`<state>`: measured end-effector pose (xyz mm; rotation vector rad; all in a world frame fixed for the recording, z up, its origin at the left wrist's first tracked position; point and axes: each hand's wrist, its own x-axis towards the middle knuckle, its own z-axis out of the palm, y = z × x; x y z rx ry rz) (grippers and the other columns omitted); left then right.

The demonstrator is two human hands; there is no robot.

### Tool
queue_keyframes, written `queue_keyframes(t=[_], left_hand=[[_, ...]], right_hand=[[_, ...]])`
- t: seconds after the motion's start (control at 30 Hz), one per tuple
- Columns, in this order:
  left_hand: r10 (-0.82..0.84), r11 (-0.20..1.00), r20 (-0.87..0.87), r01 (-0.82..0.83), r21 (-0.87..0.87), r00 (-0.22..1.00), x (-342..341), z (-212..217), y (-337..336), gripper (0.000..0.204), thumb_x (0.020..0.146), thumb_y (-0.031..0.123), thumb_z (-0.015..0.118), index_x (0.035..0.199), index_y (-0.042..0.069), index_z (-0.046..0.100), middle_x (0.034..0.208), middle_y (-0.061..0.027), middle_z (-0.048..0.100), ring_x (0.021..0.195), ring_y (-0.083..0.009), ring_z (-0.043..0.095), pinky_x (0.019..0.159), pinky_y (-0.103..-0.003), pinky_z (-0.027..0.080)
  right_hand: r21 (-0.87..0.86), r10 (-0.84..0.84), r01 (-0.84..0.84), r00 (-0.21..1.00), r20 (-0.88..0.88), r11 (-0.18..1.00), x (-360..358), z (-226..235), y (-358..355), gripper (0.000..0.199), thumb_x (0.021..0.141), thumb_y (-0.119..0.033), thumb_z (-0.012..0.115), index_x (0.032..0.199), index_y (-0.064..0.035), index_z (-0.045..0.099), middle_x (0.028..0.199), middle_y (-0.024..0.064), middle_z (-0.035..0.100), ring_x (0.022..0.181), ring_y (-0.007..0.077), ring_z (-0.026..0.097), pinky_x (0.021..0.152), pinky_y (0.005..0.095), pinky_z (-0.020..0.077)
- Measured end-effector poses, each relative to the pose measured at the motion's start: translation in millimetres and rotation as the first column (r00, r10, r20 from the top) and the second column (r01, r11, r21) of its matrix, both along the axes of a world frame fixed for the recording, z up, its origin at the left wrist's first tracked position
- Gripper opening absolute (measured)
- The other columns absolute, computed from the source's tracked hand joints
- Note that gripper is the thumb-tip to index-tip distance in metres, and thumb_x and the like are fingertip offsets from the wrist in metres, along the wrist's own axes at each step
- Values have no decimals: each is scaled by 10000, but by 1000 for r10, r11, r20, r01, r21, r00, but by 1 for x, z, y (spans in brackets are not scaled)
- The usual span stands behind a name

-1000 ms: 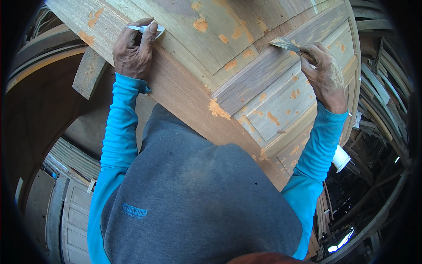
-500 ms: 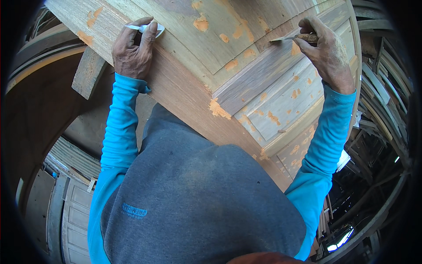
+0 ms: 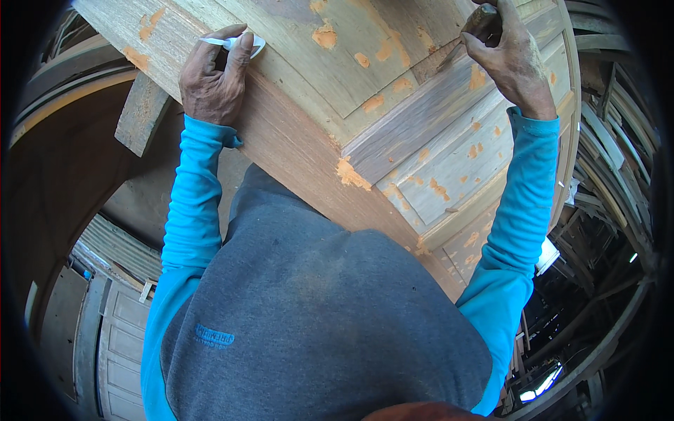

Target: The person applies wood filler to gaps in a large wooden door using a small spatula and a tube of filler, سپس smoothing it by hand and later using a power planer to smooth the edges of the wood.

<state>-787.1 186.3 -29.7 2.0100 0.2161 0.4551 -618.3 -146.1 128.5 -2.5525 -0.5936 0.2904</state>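
Overall, orange filler spots the panelled wooden door; left hand pinches a white implement, right hand grips a putty knife; timber crowds the right.

Shifted right hand farther up the door, to the top edge of view. Swung scraper steeper, with handle end tipped up and blade reduced to a thin dark sliver, versus broad face a second ago.
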Motion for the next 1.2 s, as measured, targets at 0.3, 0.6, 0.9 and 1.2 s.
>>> queue_keyframes(t=[0.3,0.6,0.9,1.2], left_hand=[[3,999,14,-4,45,1000,0,0,1,297,999,289,760,1168,45,765,981,-104,763,890,-174,741,776,-296,591],[9,999,8,-9,41,1000,0,3,0,296,996,294,764,1158,47,769,982,-105,771,895,-181,743,782,-293,587],[2,1000,-2,-2,-1,1000,0,5,0,291,993,286,766,1167,52,766,1018,-103,772,921,-187,750,812,-303,599],[14,999,24,-15,37,1000,-1,1,2,286,990,271,770,1173,51,765,1025,-111,769,933,-187,746,805,-301,598]], right_hand=[[-98,149,-133,974,169,986,10,-9,5,409,848,-128,707,1215,-20,562,856,94,598,774,216,630,722,369,542],[-221,80,-96,993,-84,970,14,1,29,291,859,-137,660,1103,0,583,814,121,602,735,261,621,690,410,524],[-217,80,-138,963,-259,966,31,-12,37,330,839,-177,696,1081,-6,551,835,118,592,769,268,586,720,408,502],[-125,23,-34,996,-89,992,-3,27,18,400,905,-181,707,1250,-65,542,970,140,643,876,258,636,813,422,539]])
